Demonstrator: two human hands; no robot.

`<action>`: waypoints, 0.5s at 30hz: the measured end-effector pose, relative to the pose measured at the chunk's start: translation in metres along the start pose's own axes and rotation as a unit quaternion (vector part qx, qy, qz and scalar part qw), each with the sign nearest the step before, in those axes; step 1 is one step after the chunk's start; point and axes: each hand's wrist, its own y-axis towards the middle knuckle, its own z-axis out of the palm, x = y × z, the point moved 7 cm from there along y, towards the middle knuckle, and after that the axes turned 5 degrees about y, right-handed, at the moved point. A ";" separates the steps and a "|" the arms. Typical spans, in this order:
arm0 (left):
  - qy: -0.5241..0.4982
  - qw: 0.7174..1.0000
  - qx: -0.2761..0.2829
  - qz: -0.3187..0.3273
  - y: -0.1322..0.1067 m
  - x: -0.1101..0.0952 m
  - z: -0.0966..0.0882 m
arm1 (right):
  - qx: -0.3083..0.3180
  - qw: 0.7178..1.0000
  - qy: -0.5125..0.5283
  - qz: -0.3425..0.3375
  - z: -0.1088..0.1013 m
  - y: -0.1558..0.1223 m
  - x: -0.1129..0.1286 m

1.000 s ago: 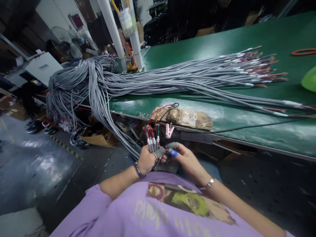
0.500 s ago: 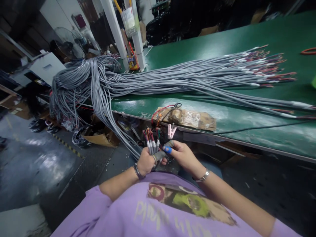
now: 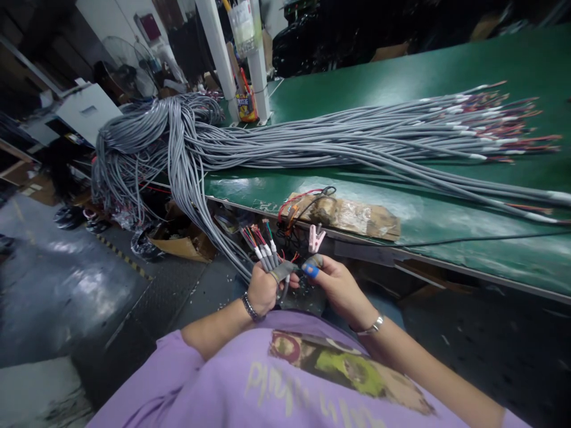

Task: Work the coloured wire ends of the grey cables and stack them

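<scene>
My left hand (image 3: 264, 288) is closed round a small bunch of grey cable ends (image 3: 263, 249) whose stripped coloured wires fan upward. My right hand (image 3: 335, 283), wearing grey and blue finger cots, pinches at those ends close beside the left thumb; what it grips is too small to name. Both hands hover just below the front edge of the green table (image 3: 446, 220). A pink clip (image 3: 316, 238) hangs at the table edge right above my right fingers.
A big bundle of grey cables (image 3: 312, 139) lies across the table and spills over its left end to the floor. A taped cardboard pad (image 3: 352, 215) with red and black leads sits at the edge. White posts (image 3: 218, 53), a fan and boxes stand at the back left.
The held cable ends have tilted left and lifted slightly. My right fingers have stayed pinched next to them, and the view has shifted a little to the left.
</scene>
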 end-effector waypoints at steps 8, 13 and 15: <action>0.021 0.999 0.038 -0.012 -0.001 0.007 0.003 | 0.086 0.995 0.018 0.046 0.014 0.001 0.005; 0.066 0.992 0.107 -0.018 -0.004 0.009 0.009 | 0.129 0.989 0.041 0.065 0.026 -0.004 0.001; 0.093 0.985 0.141 -0.030 -0.006 0.010 0.013 | 0.114 0.991 0.028 0.069 0.025 -0.005 -0.006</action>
